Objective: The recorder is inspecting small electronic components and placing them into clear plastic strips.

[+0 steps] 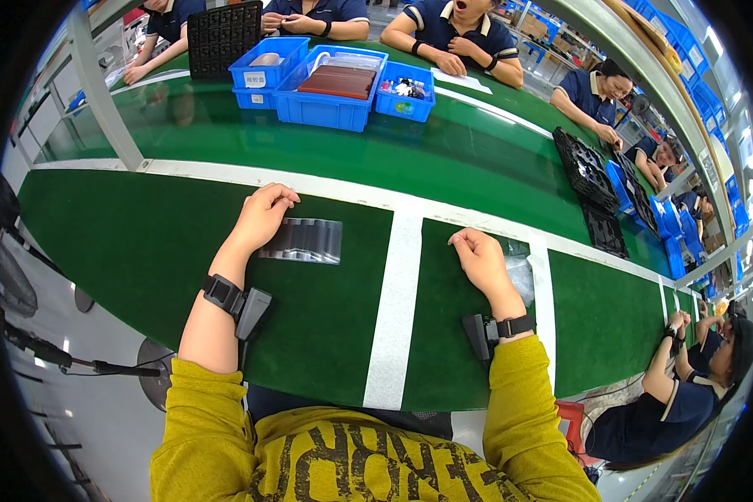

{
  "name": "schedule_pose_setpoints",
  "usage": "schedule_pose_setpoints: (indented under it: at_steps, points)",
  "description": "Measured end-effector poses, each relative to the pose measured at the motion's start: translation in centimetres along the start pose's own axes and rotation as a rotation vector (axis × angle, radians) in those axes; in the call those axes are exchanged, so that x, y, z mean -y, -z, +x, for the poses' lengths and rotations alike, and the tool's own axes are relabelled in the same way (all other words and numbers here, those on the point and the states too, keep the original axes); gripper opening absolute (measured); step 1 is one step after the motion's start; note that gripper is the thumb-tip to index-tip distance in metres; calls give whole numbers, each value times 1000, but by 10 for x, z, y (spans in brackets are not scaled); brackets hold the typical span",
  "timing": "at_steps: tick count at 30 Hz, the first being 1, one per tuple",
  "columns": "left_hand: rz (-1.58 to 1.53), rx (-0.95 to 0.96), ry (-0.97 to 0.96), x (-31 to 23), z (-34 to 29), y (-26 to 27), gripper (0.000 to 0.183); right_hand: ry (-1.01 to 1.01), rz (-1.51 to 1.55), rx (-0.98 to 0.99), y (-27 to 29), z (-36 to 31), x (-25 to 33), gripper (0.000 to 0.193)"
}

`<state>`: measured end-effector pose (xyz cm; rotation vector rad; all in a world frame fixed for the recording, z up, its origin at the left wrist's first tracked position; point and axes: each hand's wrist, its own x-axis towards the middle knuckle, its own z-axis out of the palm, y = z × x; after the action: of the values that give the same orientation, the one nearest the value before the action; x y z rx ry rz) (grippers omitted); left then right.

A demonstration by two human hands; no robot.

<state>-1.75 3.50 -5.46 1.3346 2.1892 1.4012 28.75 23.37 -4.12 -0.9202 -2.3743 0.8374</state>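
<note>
My left hand (262,216) hovers near the white rail at the far side of the green mat, its fingers curled together. Anything pinched in it is hidden or too small to make out. Just right of that wrist lies a flat see-through plastic sleeve with dark cylinder-like strips (303,241). My right hand (480,255) is bent closed, thumb against fingers, and I cannot make out anything between them. Beside it, a crumpled see-through plastic bag (520,278) rests on the mat, partly covered by the hand. The two hands are well apart.
White strips (395,309) divide the green mat (326,335). Beyond the rail, a green conveyor-like surface carries blue bins (330,105), one with brown flat pieces. Black trays (586,167) stand at right. A grey post (105,92) rises left. Several people sit around.
</note>
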Motion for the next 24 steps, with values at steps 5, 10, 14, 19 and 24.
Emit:
schedule_pose_setpoints:
  at_steps: [5,10,14,19,24]
  points:
    - [9,1,-9,-1,1,0,18,13,-9,-11,0,0,-2,17]
    - [-6,3,-6,1,1,0,19,2,-7,-1,0,0,1,16]
    - [-7,3,1,3,2,0,19,1,-7,5,0,1,1,16]
    - [8,4,11,0,1,0,19,16,1,-9,0,0,-1,16]
    - [11,20,13,-2,1,1,17,14,-9,-5,0,0,1,17]
